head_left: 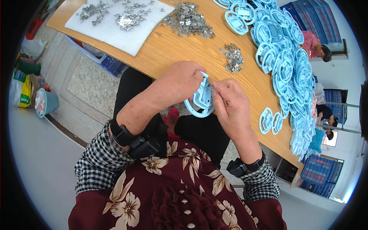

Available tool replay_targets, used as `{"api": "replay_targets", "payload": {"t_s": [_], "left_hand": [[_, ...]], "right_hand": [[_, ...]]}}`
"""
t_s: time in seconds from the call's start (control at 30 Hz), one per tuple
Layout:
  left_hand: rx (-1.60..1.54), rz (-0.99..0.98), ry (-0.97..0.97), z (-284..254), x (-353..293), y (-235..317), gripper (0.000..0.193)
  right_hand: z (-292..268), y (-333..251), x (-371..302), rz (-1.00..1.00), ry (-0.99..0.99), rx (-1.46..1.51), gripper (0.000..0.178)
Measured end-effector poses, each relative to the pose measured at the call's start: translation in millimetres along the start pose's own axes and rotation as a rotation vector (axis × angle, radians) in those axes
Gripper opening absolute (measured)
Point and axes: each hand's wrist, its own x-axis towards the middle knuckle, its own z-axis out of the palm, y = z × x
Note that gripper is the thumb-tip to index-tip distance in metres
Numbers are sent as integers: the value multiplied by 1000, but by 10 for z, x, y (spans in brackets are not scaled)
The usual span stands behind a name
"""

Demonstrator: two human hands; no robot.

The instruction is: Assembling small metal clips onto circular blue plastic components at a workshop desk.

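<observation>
My left hand [180,82] is closed around the upper rim of a light blue plastic ring-shaped part [203,100], holding it tilted above my lap at the table's edge. The part has a moulded panel with slots inside its ring. My right hand [234,103] is closed in a pinch, thumb and fingertips against the part's right side. Something thin shows at those fingertips, too small to make out. Beyond my hands, a small pile of metal clips [233,58] lies on the wooden table [153,50]. Two more blue ring parts [265,120] lie to the right.
A large heap of blue ring parts [285,65] runs along the table's right side. A bigger pile of metal pieces [188,20] lies beside a white foam sheet [111,36] with more on it. A blue bucket [48,103] stands at left; other people sit at far right.
</observation>
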Motion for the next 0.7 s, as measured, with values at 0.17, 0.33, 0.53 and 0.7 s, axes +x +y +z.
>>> {"api": "replay_targets", "payload": {"t_s": [0.17, 0.33, 0.53, 0.7], "left_hand": [[13, 14, 10, -4, -3, 7, 39], [-56, -8, 72, 21, -23, -1, 38], [-68, -64, -35, -9, -14, 96, 38], [-86, -75, 18, 21, -18, 59, 37]], "right_hand": [[-85, 4, 13, 42, -116, 28, 34], [-131, 16, 57, 37, -183, 76, 39], [-143, 83, -14, 3, -121, 37, 44], [-148, 27, 67, 20, -256, -40, 43]]}}
